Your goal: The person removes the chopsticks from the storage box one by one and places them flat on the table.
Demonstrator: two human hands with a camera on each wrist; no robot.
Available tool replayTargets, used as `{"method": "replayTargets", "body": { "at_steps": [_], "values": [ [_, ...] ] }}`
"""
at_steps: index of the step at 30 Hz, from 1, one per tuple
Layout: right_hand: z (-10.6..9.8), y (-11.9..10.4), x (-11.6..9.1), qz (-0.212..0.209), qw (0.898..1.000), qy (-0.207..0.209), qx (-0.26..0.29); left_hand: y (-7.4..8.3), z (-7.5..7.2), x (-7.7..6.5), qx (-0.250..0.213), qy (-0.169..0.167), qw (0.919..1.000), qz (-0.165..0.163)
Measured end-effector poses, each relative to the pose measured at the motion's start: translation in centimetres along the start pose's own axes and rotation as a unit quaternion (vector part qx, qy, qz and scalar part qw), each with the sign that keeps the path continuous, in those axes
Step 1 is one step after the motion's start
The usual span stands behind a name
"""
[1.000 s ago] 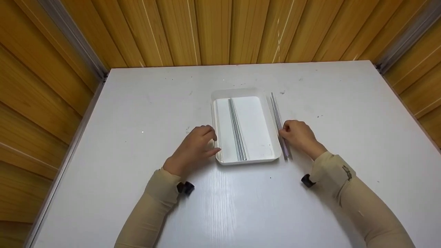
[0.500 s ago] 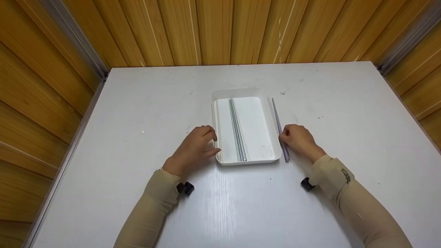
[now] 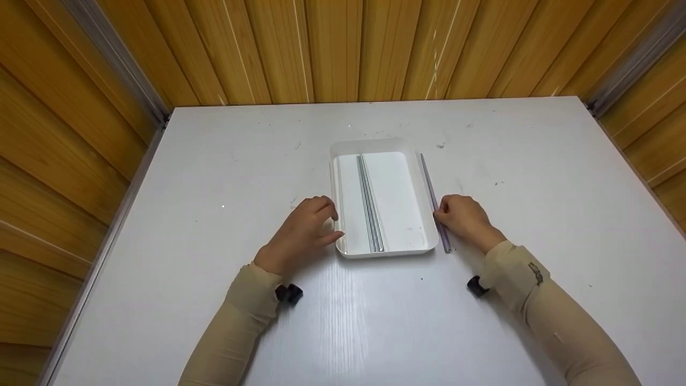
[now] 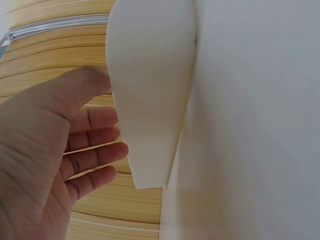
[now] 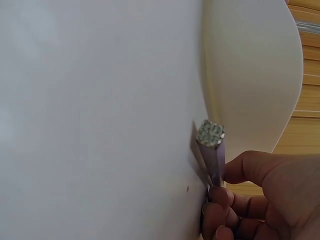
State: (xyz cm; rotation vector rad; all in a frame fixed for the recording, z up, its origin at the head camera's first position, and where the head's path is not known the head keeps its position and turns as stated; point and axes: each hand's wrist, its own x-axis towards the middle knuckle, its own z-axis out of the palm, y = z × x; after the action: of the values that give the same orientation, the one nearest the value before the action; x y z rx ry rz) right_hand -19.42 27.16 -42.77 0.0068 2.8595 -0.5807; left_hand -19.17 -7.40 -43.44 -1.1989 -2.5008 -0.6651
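Note:
A shallow white tray stands in the middle of the table. Inside it, silvery chopsticks lie lengthwise, side by side. My left hand holds the tray's left rim near the front, thumb tip over the edge; in the left wrist view the other fingers lie loosely bent against the outer wall. Along the tray's right side, my right hand pinches a purplish metal chopstick between thumb and fingers. Its squarish, patterned thick end points toward me in the right wrist view; its thin end points to the back.
Around the tray spreads a white table with small dark specks. Wood-look panels rise behind its back edge and at both sides. Both forearms in tan sleeves come in from the front, with a small black camera at each wrist.
My right hand has drawn slightly toward me, and the far ends of the chopsticks it handles came nearer and together, looking now like one stick. The left hand and tray stay put.

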Motion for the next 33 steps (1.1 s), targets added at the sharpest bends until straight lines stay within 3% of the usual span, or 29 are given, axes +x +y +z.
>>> {"method": "replayTargets", "body": {
  "at_steps": [11,25,33],
  "values": [
    [-0.1,0.1,0.0,0.004,1.000,-0.008,-0.008,-0.2,0.3,0.1,-0.001,0.025,0.9994,0.024],
    [-1.0,0.2,-0.5,-0.004,1.000,-0.007,0.003,-0.1,0.2,0.1,-0.009,0.002,0.9999,-0.005],
    [-1.6,-0.2,-0.7,-0.008,1.000,0.000,0.010,-0.2,0.2,-0.1,0.002,0.012,0.9999,0.008]
  ]
}}
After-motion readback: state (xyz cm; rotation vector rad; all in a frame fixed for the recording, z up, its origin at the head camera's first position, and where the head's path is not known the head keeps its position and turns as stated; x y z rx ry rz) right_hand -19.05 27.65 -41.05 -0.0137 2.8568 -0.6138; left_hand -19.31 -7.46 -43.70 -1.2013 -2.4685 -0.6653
